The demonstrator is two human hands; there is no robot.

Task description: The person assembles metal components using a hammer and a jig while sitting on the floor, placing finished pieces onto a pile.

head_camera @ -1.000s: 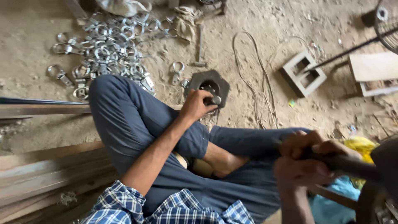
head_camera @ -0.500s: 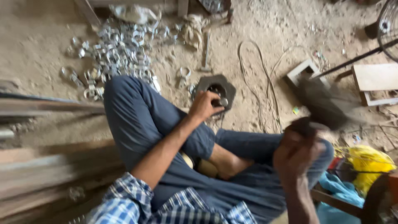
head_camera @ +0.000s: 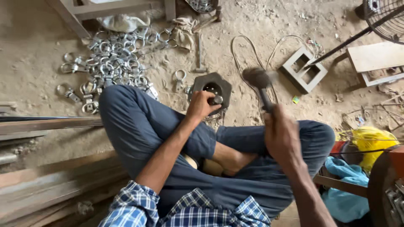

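I sit cross-legged on a sandy floor. My left hand (head_camera: 201, 105) pinches a small metal piece (head_camera: 217, 99) on top of a dark hexagonal iron block (head_camera: 211, 86) in front of my knee. My right hand (head_camera: 281, 135) grips the handle of a hammer (head_camera: 257, 78), whose blurred head hangs just right of the block, above the floor. The fingers hide most of the small piece.
A heap of several shiny metal ring clamps (head_camera: 111, 59) lies at the back left. A grey two-hole block (head_camera: 304, 69), a loose wire (head_camera: 248, 46), a wooden stool (head_camera: 376, 59) and a fan (head_camera: 385, 14) are at the right. Steel bars (head_camera: 46, 124) lie at the left.
My right hand has swung the hammer from low at the right up and leftward toward the iron block. My left hand has stayed on the small piece.
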